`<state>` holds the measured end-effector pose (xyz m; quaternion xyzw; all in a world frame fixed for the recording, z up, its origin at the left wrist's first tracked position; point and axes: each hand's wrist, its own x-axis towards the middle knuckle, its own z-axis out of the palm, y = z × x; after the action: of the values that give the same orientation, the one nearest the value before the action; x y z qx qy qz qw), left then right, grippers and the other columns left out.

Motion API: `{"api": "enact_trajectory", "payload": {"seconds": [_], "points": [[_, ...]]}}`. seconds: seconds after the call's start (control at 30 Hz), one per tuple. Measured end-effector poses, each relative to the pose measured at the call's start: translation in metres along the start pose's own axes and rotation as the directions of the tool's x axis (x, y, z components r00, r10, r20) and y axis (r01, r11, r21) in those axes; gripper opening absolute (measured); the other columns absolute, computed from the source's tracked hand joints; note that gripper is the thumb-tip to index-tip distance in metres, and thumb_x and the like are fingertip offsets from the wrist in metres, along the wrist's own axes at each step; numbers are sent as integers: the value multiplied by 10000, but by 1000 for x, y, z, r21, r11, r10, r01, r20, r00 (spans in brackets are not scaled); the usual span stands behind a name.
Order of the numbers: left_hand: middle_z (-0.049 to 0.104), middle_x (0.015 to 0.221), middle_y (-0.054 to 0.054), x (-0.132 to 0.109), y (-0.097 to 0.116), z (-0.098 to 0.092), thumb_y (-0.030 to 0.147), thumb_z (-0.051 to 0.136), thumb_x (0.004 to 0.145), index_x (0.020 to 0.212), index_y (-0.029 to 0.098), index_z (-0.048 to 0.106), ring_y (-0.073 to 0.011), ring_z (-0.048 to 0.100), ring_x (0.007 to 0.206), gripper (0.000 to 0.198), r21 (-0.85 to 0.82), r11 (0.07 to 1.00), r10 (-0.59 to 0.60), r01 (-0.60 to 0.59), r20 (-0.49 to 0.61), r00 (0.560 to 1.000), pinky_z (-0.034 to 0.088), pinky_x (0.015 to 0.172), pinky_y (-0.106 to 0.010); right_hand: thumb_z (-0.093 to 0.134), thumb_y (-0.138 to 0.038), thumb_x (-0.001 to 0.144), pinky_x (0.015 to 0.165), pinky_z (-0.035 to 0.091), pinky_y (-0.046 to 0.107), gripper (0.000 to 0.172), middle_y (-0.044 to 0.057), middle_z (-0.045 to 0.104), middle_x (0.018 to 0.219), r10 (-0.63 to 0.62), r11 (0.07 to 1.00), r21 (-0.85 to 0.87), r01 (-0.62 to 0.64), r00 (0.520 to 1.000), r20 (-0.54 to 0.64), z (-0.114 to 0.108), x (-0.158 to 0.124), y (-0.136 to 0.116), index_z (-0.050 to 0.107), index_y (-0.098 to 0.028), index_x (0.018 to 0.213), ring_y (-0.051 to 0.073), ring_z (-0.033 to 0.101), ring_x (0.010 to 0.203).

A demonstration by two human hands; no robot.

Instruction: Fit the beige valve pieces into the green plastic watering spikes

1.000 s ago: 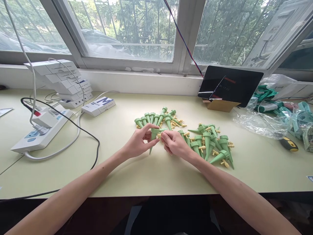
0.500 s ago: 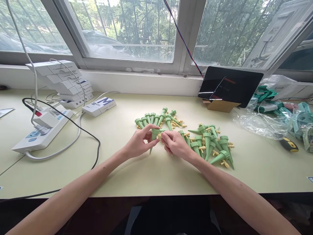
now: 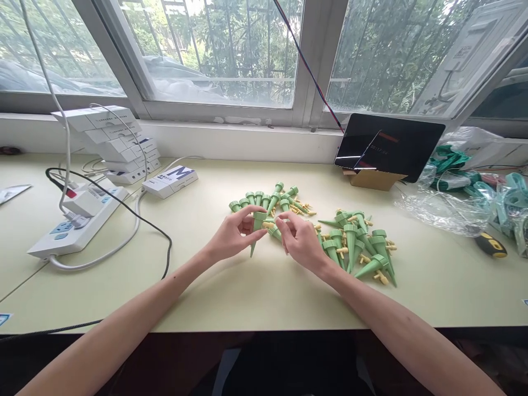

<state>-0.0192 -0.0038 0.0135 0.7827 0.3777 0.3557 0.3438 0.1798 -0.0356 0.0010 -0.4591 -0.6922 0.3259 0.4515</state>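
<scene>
My left hand (image 3: 231, 235) pinches a green plastic watering spike (image 3: 259, 221) by its capped top, its pointed end hanging down. A small yellow valve (image 3: 268, 225) sticks out of the side of that spike, towards the right. Just beyond the valve is my right hand (image 3: 301, 239), its fingers loosely curled and parted, with no thing visible in them. Part of another green piece shows between the hands, low by the right fingers; whether it touches them is unclear.
Behind my hands lie several green spikes (image 3: 258, 198) in a row, beside loose yellow valves (image 3: 303, 208). A heap of spikes with valves (image 3: 350, 242) lies to the right. Farther out are a tablet (image 3: 388, 146), plastic bags (image 3: 443, 206), a power strip (image 3: 78, 225) and white boxes (image 3: 171, 181).
My right hand has let go of the yellow valve and moved slightly right, its fingers loosening. The left hand still holds the spike in nearly the same place. The view has shifted a little.
</scene>
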Motion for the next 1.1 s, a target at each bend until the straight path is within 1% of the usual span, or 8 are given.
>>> {"api": "enact_trajectory", "payload": {"seconds": [0.2,0.33,0.4,0.47,0.57,0.77,0.97,1.1], "points": [[431,556,80,3,3,-3,375,711,828,1173,195,555,-100,519,472,418,-109,991,-89,83,-51,995,448,436,-195,435,-433,997,462,297,229,273,-59,483,504,-34,999,-21,33,998,-57,0,1,-1,557,-194,948,108,439,420],[462,531,59,2,1,-1,419,695,835,1079,176,592,-161,640,600,359,-105,989,-114,108,-51,992,449,433,-185,467,-394,979,473,317,228,232,-50,512,532,-50,997,-55,47,998,-44,2,1,0,572,-189,955,105,442,428],[524,545,40,1,-1,1,436,682,842,1060,168,604,-160,639,594,354,-89,989,-118,116,-26,993,460,435,-194,476,-377,971,475,324,228,219,-47,524,545,-56,996,-66,53,998,-36,2,1,2,583,-186,977,103,441,431],[562,550,35,0,-3,2,443,671,848,1043,162,620,-124,576,498,346,-47,993,-107,107,-5,994,449,421,-201,479,-366,966,477,331,227,215,-47,522,546,-65,995,-75,63,997,-34,3,1,3,593,-184,983,103,437,437],[487,470,63,0,-5,3,435,668,850,920,150,663,-70,417,387,294,72,996,-44,45,-7,999,366,395,-193,481,-353,961,477,330,226,212,-51,505,537,-80,993,-86,77,996,-34,4,0,5,605,-182,968,101,422,441],[329,452,66,1,-6,3,434,647,855,558,147,535,-58,242,449,428,251,968,29,-32,15,999,220,419,-213,479,-346,960,454,300,225,215,-56,476,531,-93,991,-94,90,995,-27,4,0,7,614,-179,944,96,384,439],[199,493,65,1,-12,4,411,615,870,494,158,316,-82,155,515,543,351,933,84,-85,18,996,173,455,-246,493,-322,946,459,289,226,201,-55,466,530,-103,990,-106,99,994,-42,5,1,7,617,-173,895,93,374,444],[179,509,64,2,-15,5,438,603,874,506,166,277,-86,147,520,562,369,928,56,-48,-10,998,171,460,-254,493,-313,944,463,285,226,200,-54,461,533,-104,989,-106,100,994,-35,4,1,6,608,-174,860,90,372,452]]}}
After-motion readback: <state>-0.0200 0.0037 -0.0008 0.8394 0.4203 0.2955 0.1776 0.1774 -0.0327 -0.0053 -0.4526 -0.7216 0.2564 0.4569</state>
